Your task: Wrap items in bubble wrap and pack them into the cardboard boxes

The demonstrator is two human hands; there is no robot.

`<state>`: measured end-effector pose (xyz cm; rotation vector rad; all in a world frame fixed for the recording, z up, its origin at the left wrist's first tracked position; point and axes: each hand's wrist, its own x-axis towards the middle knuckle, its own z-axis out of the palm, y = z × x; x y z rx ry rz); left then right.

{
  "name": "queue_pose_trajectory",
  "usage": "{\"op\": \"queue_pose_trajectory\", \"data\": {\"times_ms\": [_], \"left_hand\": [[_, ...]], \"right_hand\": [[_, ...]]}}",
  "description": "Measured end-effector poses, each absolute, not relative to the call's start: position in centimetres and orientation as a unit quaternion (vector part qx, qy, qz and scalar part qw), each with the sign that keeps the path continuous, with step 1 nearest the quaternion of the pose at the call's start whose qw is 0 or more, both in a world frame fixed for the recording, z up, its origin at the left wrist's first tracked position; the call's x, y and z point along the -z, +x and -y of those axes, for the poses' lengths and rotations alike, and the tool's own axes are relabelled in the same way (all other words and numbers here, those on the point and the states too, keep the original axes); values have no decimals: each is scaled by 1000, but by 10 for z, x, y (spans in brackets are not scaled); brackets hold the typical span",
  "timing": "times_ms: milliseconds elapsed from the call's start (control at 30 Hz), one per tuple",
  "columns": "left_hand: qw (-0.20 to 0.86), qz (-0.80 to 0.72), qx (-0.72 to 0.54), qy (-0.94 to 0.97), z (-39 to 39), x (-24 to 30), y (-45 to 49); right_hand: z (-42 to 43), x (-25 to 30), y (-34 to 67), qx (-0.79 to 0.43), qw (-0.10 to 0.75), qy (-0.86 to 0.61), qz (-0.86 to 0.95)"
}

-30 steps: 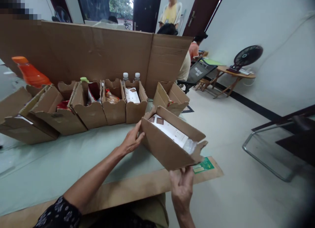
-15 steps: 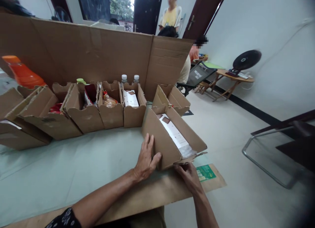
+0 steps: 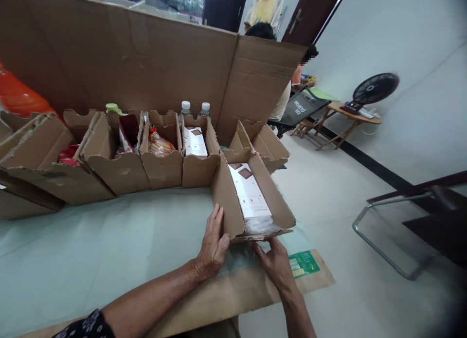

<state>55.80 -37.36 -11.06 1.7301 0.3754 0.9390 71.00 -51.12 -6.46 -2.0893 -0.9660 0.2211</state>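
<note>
Hands on carton, boxes behind, cardboard panel

- A tall cardboard panel stands upright across the far side.
- Two clear bottles with white caps stand side by side before it.
- An orange container is cut off at the left edge.
- A black fan stands on a wooden side table by the white wall.
- A dark folding chair with white lettering is near that table.
- A person in a yellow top is beside a dark red door.
</note>
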Motion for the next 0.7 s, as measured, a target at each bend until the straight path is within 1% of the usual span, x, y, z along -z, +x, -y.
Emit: {"op": "queue_pose_trajectory", "data": {"times_ms": [67, 167, 367, 433, 533, 700], "left_hand": [[542, -156, -411, 716, 377, 109, 557], [538, -160, -413, 717, 384, 108, 556], [518, -150, -376, 754, 395, 110, 558], [514, -143, -362, 764, 395, 111, 560], [515, -141, -355, 768, 395, 111, 562], [509, -147, -356, 770, 395, 112, 561]], "right_hand": [[513, 63, 710, -60, 403, -820, 401], [517, 64, 716, -53, 399, -817, 412], [513, 64, 758, -115, 410, -813, 398], [510, 65, 765, -118, 414, -813, 392], [509, 71, 752, -113, 424, -819, 369], [512, 82, 705, -89, 476, -830, 279]]}}
